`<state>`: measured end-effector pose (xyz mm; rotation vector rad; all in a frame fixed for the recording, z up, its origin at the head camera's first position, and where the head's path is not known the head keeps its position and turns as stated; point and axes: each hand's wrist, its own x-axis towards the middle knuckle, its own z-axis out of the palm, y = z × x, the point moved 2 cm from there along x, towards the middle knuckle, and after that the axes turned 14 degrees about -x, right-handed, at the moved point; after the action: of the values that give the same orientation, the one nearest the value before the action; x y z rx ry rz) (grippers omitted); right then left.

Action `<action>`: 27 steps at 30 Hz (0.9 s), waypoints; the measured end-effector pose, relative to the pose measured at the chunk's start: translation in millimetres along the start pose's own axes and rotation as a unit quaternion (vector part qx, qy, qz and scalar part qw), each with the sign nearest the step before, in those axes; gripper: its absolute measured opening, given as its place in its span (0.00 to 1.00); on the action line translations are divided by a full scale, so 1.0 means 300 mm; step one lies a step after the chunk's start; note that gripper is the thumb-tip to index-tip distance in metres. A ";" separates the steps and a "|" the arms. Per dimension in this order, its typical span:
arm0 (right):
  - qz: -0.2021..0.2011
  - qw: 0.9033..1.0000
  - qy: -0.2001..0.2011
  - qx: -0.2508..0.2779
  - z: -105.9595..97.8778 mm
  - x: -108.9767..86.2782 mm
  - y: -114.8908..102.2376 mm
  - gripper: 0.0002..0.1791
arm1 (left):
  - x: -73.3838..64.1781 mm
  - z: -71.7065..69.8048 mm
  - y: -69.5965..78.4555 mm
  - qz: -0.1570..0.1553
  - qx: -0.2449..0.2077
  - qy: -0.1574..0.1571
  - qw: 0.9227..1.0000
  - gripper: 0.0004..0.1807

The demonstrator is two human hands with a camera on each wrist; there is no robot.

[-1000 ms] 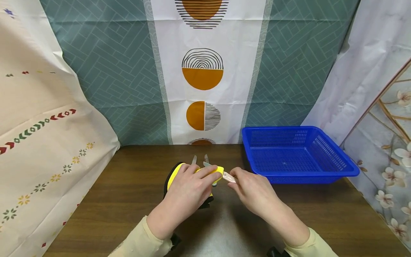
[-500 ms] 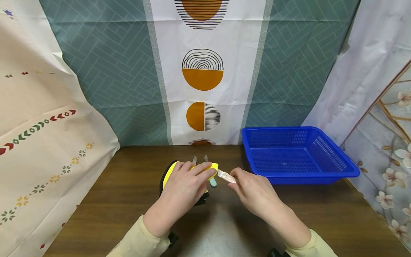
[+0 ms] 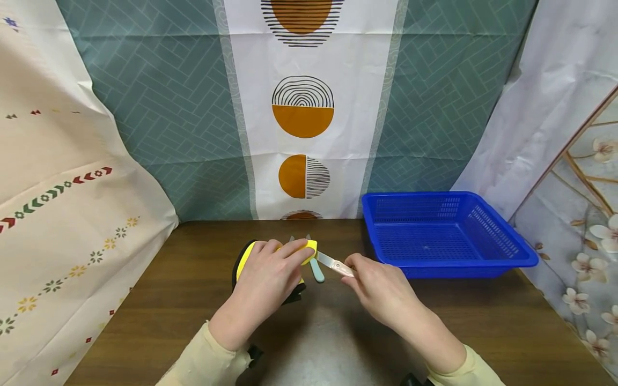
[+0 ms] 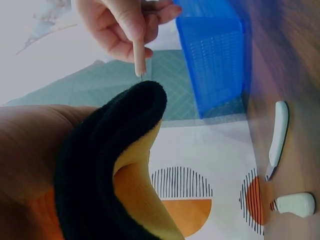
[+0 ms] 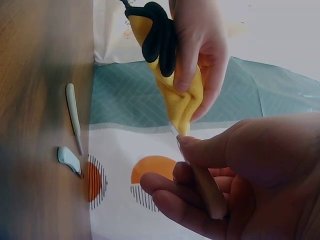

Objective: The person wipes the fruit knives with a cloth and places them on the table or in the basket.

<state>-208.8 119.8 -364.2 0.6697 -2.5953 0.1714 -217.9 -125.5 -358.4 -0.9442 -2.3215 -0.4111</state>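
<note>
Knife (image 3: 338, 266) looks partly wiped: right hand (image 3: 383, 288) grips its handle (image 5: 209, 189), left hand (image 3: 267, 276) pinches yellow cloth (image 5: 189, 106) by the blade (image 3: 325, 259). Two more knives (image 4: 279, 130) (image 4: 296, 204) may need wiping.

Blue basket (image 3: 463, 272) noted at the far right of the wooden desk (image 3: 169, 300). Green cloth (image 3: 169, 107) with circle-printed white band (image 3: 357, 107) hangs behind; cream cloth (image 3: 72, 225) at left, floral cloth (image 3: 574, 257) at right.

Pretty much fabric on three sides: teal brick-pattern cloth (image 3: 159, 107) with a white strip (image 3: 357, 118) upper middle, cream patterned sheet (image 3: 63, 155) left, pale floral one (image 3: 569, 246) right. Brown wood-look worktop (image 3: 178, 284) below, whitish glare (image 3: 321, 343) bottom centre.
</note>
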 end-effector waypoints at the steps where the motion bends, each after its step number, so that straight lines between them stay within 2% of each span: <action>1: 0.000 1.000 0.000 0.000 0.000 0.000 0.000 0.13 | 0.000 -0.001 -0.004 -0.002 -0.001 -0.001 1.000 0.23; 16: -0.003 1.000 0.003 0.001 0.001 -0.003 0.001 0.13 | -0.007 -0.011 -0.063 -0.029 0.005 0.008 1.000 0.22; 27: 0.011 1.000 0.004 0.004 -0.011 0.006 0.004 0.11 | -0.004 -0.013 -0.086 -0.043 -0.001 -0.002 0.999 0.22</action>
<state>-209.4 120.8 -360.6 0.6422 -2.5963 0.1899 -233.9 -146.0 -357.8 -0.8481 -2.3716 -0.4484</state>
